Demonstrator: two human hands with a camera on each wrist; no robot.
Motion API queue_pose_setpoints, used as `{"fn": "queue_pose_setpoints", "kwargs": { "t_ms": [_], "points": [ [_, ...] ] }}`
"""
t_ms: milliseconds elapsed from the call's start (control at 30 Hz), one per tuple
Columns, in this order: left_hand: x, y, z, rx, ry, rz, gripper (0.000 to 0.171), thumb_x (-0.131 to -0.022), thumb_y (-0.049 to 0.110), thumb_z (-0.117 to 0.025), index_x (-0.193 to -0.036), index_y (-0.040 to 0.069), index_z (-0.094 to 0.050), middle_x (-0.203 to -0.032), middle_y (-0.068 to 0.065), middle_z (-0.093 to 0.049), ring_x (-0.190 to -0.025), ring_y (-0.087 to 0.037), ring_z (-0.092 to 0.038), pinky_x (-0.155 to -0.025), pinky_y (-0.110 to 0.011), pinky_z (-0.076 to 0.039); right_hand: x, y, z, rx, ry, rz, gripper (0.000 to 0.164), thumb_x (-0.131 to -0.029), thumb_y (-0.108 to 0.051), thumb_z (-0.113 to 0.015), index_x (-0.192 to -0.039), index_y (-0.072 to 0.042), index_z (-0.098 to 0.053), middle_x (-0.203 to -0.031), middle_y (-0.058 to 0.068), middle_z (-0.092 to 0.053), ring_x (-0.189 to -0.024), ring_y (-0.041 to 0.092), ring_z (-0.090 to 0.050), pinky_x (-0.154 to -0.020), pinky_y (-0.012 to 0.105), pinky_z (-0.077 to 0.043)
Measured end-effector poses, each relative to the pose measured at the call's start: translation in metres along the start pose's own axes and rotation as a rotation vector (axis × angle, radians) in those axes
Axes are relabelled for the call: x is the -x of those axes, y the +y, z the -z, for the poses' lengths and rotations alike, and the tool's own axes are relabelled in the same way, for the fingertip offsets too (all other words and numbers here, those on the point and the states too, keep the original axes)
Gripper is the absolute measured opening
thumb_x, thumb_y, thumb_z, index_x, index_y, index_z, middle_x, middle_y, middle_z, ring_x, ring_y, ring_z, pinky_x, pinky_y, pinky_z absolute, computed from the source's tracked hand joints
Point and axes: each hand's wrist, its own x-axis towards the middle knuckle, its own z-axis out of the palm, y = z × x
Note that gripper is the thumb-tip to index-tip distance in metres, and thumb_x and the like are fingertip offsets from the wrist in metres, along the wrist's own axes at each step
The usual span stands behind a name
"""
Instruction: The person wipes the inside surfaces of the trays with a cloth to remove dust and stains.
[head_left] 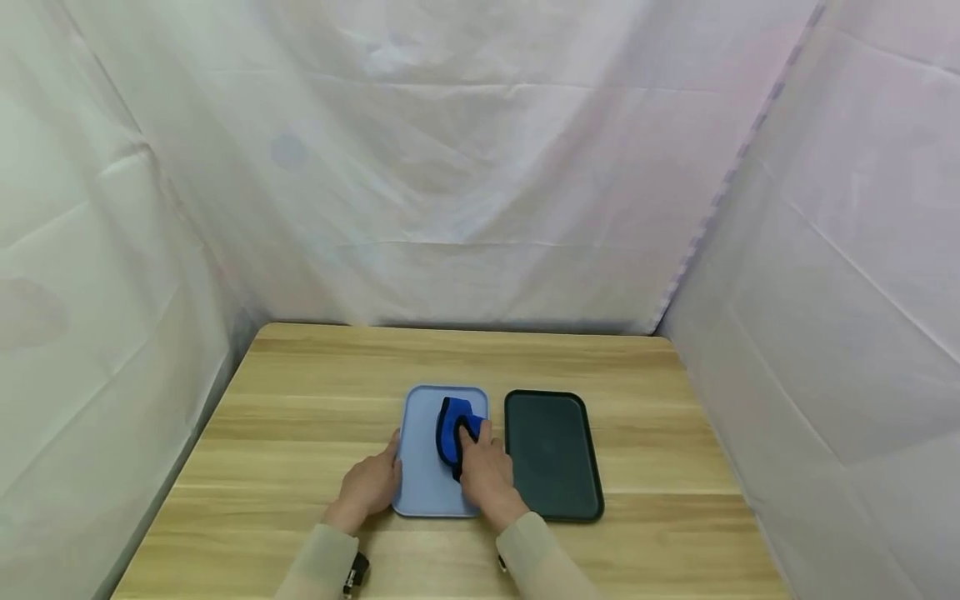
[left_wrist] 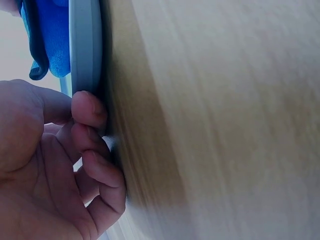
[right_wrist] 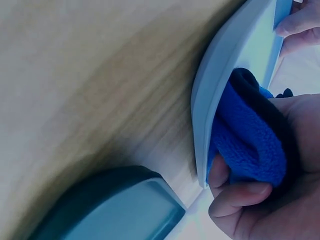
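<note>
A light blue tray [head_left: 423, 492] lies on the wooden table. My left hand [head_left: 371, 483] grips its left edge; in the left wrist view the curled fingertips [left_wrist: 90, 110] are right at the tray's outer wall. On the tray is a bunched blue cloth [head_left: 450, 429] with black edging, fuzzy in the right wrist view. My right hand [head_left: 487, 475] holds this cloth near the tray's right side, its fingers [right_wrist: 245, 195] bent around the folded fabric. Part of the cloth is hidden under that hand.
Just right of the blue tray lies a dark green tray [head_left: 551, 458], with a narrow strip of table between them. White fabric walls [head_left: 465, 167] stand behind the table [head_left: 300, 417] and along both sides.
</note>
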Motion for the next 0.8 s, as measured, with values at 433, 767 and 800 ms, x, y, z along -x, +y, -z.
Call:
{"fn": "queue_pose_setpoints", "kwargs": {
  "t_ms": [433, 767, 800],
  "points": [
    [0.001, 0.004, 0.004, 0.016, -0.014, -0.002, 0.058, -0.107, 0.021, -0.05, -0.16, 0.003, -0.036, -0.113, -0.027, -0.074, -0.076, -0.025, -0.066, -0.067, -0.047, -0.054, -0.013, -0.001, -0.001, 0.013, -0.011, -0.021, 0.07, -0.089, -0.022, -0.08, -0.154, -0.023, -0.052, -0.154, 0.019, -0.042, -0.09, 0.034, -0.061, -0.064, 0.046, -0.055],
    [0.001, 0.002, 0.003, 0.009, -0.017, -0.007, 0.059, -0.106, 0.021, -0.05, -0.16, 0.002, -0.035, -0.114, -0.027, -0.073, -0.076, -0.024, -0.065, -0.068, -0.047, -0.054, -0.028, 0.001, -0.001, 0.001, -0.044, -0.031, 0.07, -0.091, -0.022, -0.077, -0.156, -0.025, -0.049, -0.154, 0.018, -0.043, -0.086, 0.032, -0.062, -0.066, 0.047, -0.056],
    [0.0, 0.002, 0.002, 0.009, -0.016, -0.006, 0.059, -0.106, 0.021, -0.05, -0.16, 0.002, -0.035, -0.115, -0.027, -0.073, -0.076, -0.025, -0.066, -0.068, -0.047, -0.054, -0.03, 0.001, -0.002, -0.004, -0.048, -0.036, 0.07, -0.092, -0.022, -0.077, -0.156, -0.025, -0.049, -0.155, 0.017, -0.043, -0.086, 0.032, -0.062, -0.066, 0.047, -0.056]
  ]
}}
